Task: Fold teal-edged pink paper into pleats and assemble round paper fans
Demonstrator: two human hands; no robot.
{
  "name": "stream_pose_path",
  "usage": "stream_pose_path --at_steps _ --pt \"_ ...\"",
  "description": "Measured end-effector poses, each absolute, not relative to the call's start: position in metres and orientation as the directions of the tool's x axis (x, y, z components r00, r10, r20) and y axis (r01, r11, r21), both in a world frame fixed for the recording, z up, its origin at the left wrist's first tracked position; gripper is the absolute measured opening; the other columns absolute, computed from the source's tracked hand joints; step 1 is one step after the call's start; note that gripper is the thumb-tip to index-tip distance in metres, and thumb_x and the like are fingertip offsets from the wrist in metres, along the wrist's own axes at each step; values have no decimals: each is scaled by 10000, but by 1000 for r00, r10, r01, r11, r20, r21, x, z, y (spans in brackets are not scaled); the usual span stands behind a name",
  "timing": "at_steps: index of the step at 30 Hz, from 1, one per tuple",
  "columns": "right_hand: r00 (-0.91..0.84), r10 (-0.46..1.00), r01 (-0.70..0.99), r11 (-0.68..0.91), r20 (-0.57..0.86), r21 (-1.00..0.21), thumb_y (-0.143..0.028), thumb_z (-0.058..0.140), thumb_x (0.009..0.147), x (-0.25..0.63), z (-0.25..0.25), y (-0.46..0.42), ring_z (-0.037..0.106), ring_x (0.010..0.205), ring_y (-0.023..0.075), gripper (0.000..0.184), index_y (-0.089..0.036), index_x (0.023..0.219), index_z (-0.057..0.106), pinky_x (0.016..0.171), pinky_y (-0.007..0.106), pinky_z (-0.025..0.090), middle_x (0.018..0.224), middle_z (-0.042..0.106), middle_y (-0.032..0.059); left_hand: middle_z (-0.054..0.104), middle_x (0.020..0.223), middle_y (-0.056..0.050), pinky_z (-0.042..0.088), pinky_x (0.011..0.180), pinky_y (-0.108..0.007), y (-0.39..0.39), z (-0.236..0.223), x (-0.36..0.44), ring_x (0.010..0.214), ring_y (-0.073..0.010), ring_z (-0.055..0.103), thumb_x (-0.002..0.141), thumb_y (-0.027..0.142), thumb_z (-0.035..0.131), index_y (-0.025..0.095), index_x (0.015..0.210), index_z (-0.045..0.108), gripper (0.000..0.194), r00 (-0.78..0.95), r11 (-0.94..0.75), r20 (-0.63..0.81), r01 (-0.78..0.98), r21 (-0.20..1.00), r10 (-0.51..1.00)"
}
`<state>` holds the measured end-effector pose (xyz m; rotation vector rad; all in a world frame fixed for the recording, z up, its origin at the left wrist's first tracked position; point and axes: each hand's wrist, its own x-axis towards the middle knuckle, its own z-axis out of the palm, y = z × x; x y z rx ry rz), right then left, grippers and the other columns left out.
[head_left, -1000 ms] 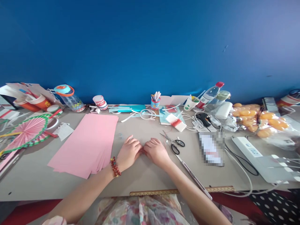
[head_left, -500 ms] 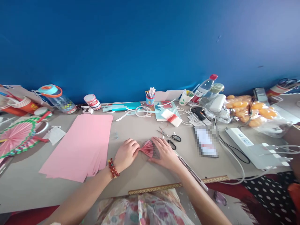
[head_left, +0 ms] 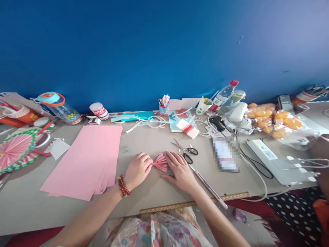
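A pink pleated paper fan lies on the table between my hands, its folds spreading out towards the right. My left hand has curled fingers closed on the narrow, gathered end, and whatever part of the paper lies beneath that hand is hidden. On the other side my right hand rests flat, thumb apart from the fingers, with its fingertips at the fan's wide edge. Black-handled scissors lie opened just beyond the right hand. Farther back, red thread is wound around a white card.
Pink paper sheets are stacked to the left, beside a finished-looking pink and green fan. A utility knife lies by my right forearm. A phone, a power strip and cables occupy the right side.
My right hand has slid slightly back from the fan, showing more of its spread folds. The left hand stays closed at the narrow end.
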<state>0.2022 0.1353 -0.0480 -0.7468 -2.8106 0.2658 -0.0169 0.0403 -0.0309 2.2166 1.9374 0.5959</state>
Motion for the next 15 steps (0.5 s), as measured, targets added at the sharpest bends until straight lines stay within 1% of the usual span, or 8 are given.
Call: stream_pose_path --at_steps 8,11,15 --pt "-821 543 500 833 176 -236 -599 499 907 201 -48 136 373 1378 308 750 -157 1496 360 1147 489 313 1532 386 125 620 906 -45 476 839 -363 39 -34 -17 933 -208 547 947 149 493 189 909 620 139 104 -176 213 919 352 971" --pt "-821 543 505 835 175 -219 -590 498 911 200 -49 135 357 1390 310 752 -135 1494 361 1148 487 312 1545 358 138 621 911 -49 479 838 -364 38 -35 -17 935 -208 551 946 149 493 190 913 625 142 102 -179 224 917 355 969" --pt "-829 527 498 848 189 -181 -556 472 937 197 -53 131 327 1411 313 728 -133 1511 323 1167 513 267 1566 311 140 620 918 -52 480 839 -365 38 -36 -16 942 -211 552 949 147 485 188 922 629 153 103 -182 226 916 359 969"
